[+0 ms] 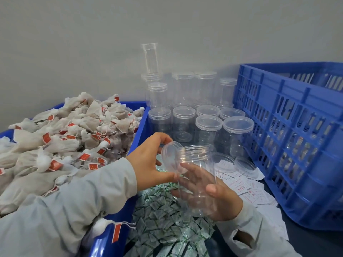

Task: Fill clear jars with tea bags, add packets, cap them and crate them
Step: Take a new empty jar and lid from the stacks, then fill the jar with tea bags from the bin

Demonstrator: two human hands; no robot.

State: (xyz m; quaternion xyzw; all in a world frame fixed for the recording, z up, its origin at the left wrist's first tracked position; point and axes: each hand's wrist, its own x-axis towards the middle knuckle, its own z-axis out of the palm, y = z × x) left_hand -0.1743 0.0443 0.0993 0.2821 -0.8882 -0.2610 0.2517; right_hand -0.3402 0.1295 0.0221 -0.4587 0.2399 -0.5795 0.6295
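An open clear jar (197, 175) is gripped by the right hand (217, 198) above a heap of green-printed packets (167, 216); its lid (169, 154) is pinched by the left hand (154, 160) just beside the mouth. Capped empty jars (193, 108) are stacked behind. Tea bags (61, 143) with red tags fill a blue bin (138, 130) at left; a blue crate (289, 138) stands at right. Red-printed slips (246, 190) on the tabletop cannot be read.

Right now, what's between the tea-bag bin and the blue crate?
Head view: capped empty jars, held jar, green packets and paper slips.
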